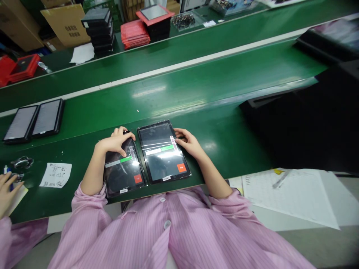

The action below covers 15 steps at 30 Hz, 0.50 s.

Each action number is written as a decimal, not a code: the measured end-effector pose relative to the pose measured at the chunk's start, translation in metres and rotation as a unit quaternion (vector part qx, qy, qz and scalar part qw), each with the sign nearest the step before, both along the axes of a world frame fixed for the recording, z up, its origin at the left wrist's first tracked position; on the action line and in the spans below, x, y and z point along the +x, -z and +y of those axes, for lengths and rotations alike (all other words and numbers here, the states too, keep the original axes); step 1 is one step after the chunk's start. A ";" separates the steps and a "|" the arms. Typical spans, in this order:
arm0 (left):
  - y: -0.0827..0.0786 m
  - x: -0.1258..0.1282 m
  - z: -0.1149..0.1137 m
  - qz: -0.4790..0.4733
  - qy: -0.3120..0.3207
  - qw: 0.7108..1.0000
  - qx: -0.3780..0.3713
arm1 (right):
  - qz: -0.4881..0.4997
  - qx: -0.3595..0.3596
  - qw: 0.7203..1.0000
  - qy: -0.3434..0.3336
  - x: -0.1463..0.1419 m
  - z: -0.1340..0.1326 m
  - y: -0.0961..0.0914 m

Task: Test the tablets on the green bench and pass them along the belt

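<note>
Two dark-screened tablets lie side by side at the bench's near edge. Each screen shows a green-and-white bar, a red "Fail" box and a thin upright slider. Across the upper part of the left tablet [123, 177] reaches my left hand [116, 142], its fingers curled at the top and right edge and the thumb over the screen. At the right tablet's [157, 162] upper right side, my right hand [188, 142] grips the edge, thumb beside the slider and fingers along the rim. The right fingertips are partly hidden.
Two more tablets [47, 116] lie at the far left. A handwritten note [57, 175] is nearer, beside a co-worker's hand [7, 190]. A large black object [303, 127] blocks the right side. Printed sheets [291, 194] lie below it. Red pouches [135, 34] are stacked beyond the belt.
</note>
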<state>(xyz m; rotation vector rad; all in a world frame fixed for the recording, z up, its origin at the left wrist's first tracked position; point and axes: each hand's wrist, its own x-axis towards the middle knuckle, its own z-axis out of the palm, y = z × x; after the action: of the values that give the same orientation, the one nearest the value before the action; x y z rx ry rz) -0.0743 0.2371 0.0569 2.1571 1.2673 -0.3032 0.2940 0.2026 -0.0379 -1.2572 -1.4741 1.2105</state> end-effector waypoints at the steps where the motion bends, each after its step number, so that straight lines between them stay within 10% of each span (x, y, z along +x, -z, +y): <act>1: 0.000 0.000 -0.001 -0.007 -0.005 1.000 0.004 | 0.000 0.001 1.000 -0.002 0.000 0.000 0.000; 15: 0.002 0.000 -0.004 -0.017 -0.035 0.998 0.045 | 0.000 0.008 1.000 -0.003 0.000 0.000 0.001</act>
<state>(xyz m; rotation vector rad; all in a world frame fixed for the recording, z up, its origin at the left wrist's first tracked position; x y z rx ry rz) -0.0740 0.2328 0.0550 2.1781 1.3565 -0.1826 0.2943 0.2030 -0.0390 -1.2430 -1.4859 1.1992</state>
